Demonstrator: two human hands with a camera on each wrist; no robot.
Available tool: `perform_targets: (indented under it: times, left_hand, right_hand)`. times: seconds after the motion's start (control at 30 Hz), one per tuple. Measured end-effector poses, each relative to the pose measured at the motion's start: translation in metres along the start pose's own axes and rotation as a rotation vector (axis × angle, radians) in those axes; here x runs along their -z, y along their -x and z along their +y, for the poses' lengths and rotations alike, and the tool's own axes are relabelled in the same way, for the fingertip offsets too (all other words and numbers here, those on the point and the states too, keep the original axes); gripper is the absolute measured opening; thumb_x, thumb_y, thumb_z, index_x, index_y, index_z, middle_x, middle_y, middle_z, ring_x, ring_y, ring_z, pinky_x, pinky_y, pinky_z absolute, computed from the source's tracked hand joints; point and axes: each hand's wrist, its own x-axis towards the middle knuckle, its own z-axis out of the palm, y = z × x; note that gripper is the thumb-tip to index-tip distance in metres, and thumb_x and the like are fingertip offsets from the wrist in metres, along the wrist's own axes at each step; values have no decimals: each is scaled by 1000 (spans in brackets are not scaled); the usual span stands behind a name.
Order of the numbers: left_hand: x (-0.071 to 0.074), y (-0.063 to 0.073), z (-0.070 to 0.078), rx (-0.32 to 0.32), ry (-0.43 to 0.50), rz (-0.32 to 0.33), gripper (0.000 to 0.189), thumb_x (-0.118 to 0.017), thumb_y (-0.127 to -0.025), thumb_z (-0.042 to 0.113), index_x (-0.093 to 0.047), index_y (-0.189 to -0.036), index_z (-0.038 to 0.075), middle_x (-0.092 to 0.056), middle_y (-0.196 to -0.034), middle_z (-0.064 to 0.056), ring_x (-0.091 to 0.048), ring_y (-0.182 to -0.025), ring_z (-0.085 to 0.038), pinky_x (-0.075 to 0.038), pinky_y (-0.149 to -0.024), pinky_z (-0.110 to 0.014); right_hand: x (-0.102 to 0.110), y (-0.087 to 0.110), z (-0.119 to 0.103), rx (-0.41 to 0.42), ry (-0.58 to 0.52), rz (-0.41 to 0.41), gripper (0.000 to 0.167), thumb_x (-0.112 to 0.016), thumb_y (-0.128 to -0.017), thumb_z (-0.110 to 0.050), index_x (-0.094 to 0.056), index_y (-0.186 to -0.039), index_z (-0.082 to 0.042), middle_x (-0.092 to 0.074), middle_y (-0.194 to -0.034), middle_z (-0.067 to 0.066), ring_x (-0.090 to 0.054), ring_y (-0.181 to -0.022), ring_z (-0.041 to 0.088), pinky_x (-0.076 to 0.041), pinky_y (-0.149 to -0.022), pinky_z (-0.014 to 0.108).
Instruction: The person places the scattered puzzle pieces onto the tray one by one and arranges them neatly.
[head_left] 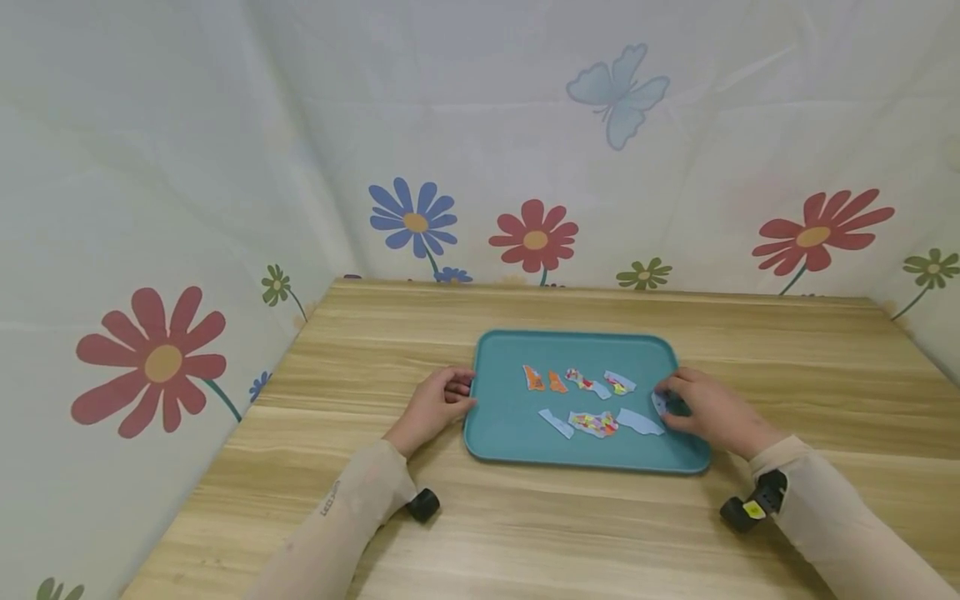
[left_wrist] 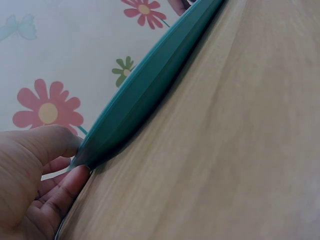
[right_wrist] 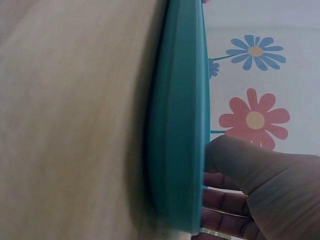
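Note:
A teal tray [head_left: 517, 450] lies on the wooden table, holding torn paper pieces in two rough rows. My left hand [head_left: 437, 400] pinches the tray's left edge; in the left wrist view its thumb is on the rim and a finger lies lower against the side. Over the tray's right end, my right hand [head_left: 708, 408] has thumb and fingertips at a small pale blue paper piece [head_left: 658, 404], pinching it. Nearest to that hand are a plain pale blue piece [head_left: 640, 422] and a blue piece with yellow print [head_left: 619, 382]. The right wrist view hides the paper behind the tray's side [right_wrist: 175, 125].
Other torn scraps on the tray include an orange piece [head_left: 533, 378], a multicoloured piece [head_left: 594, 424] and a narrow blue strip [head_left: 556, 422]. The wooden table [head_left: 555, 533] extends around the tray. A flower-printed curtain [head_left: 465, 125] stands behind and to the left.

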Motion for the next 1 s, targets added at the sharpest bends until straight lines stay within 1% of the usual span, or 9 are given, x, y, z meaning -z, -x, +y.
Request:
perform_targets:
  times: [0.2,0.4,0.5,0.57,0.63,0.77,0.87,1.0]
  left_hand:
    - [-2,-1,0,-3,5,4,41,-70,-86,4,-59,-125,1,-62,-114,-14,-64,-97,-21,-56,-83,-27]
    - [0,-3,-4,-13,3,10,40,-70,-86,4,-59,-124,1,-62,-113,-15,-63,-98,-22,-56,-84,-27]
    - [1,-4,-6,-18,0,12,40,-70,-86,5,-59,-124,1,-63,-112,-15,-63,-99,-23,-55,-84,-28]
    - [2,-5,-8,-20,-3,14,39,-70,-86,4,-60,-123,1,-64,-112,-15,-63,-98,-22,-55,-83,-28]
    - [5,-5,-9,-18,-5,11,40,-70,-86,5,-60,-124,1,-64,-113,-15,-63,-99,-23,-55,-85,-30]
    - [10,-3,-9,19,-5,17,40,-69,-88,8,-59,-126,4,-63,-116,-13,-62,-101,-23,-55,-88,-34]
    - [16,-5,-7,34,-10,33,40,-67,-89,9,-57,-127,5,-61,-118,-14,-62,-103,-25,-54,-91,-37]
    - [27,-10,-4,12,-47,47,42,-66,-90,9,-55,-130,3,-58,-123,-19,-61,-106,-29,-54,-93,-41]
  right_hand:
    - [0,2,2,7,1,24,35,-74,-83,-21,-66,-110,1,-63,-105,14,-62,-95,27,-55,-85,49]
    - [-1,2,3,27,2,93,33,-75,-82,-20,-67,-107,1,-62,-103,14,-62,-91,26,-55,-81,47]
    - [-3,2,3,23,3,123,33,-73,-83,-21,-67,-108,1,-62,-105,15,-61,-91,26,-56,-80,47]
    - [-4,1,2,19,0,134,35,-72,-85,-21,-66,-110,1,-62,-108,18,-61,-95,29,-55,-82,49]
    - [-4,0,1,12,-7,142,37,-70,-86,-23,-64,-114,2,-61,-112,19,-61,-98,32,-55,-83,51]
    - [0,-4,-3,24,-39,165,40,-70,-87,-20,-61,-119,3,-57,-118,24,-57,-107,39,-52,-89,55]
    - [4,-7,-4,39,-52,193,44,-71,-86,-17,-58,-123,3,-54,-123,26,-52,-114,42,-47,-94,58]
    - [7,-11,-1,27,-54,208,51,-71,-86,-17,-53,-131,1,-48,-133,28,-45,-121,47,-41,-99,63]
